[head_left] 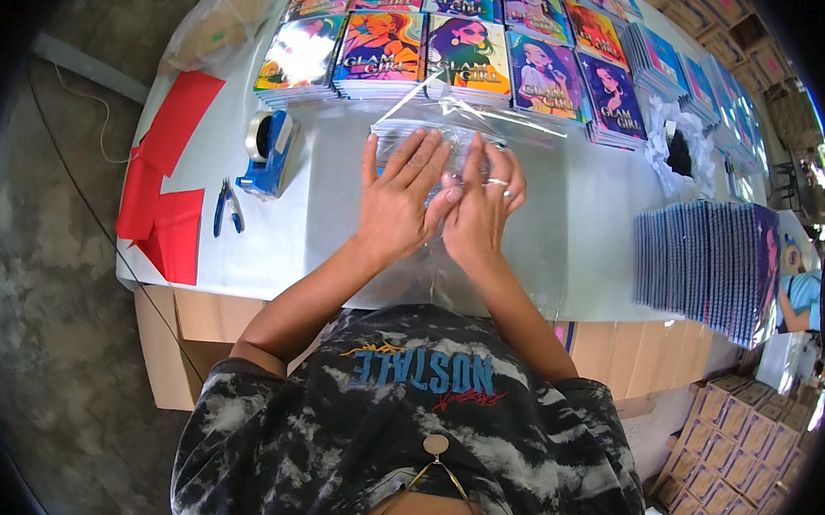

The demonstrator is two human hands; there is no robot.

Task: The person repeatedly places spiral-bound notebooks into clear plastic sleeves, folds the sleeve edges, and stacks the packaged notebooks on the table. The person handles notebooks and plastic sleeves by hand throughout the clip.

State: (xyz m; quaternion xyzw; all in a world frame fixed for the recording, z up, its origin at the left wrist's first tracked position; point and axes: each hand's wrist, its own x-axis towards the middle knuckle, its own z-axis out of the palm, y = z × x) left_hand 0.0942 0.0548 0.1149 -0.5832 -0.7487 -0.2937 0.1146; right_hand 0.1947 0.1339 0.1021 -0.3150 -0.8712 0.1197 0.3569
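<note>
My left hand (399,193) lies palm down with its fingers stretched out, pressing on a bundle in clear plastic film (531,128). Beside it, my right hand (479,205), with a ring on one finger, rests on the same bundle; its fingers are extended and slightly bent. The thumbs nearly meet in the middle. White layered edges, like those of stacked notebooks, show through the film past my fingertips. Most of the bundle is hidden under both hands. Loose film stands up in shiny folds at its far side.
Stacks of colourful spiral notebooks (383,51) line the table's far side. A blue tape dispenser (270,157), blue-handled cutters (222,208) and red sheets (182,124) lie left. At right stands a long row of notebooks (701,263). Cardboard boxes (739,442) are piled on the floor.
</note>
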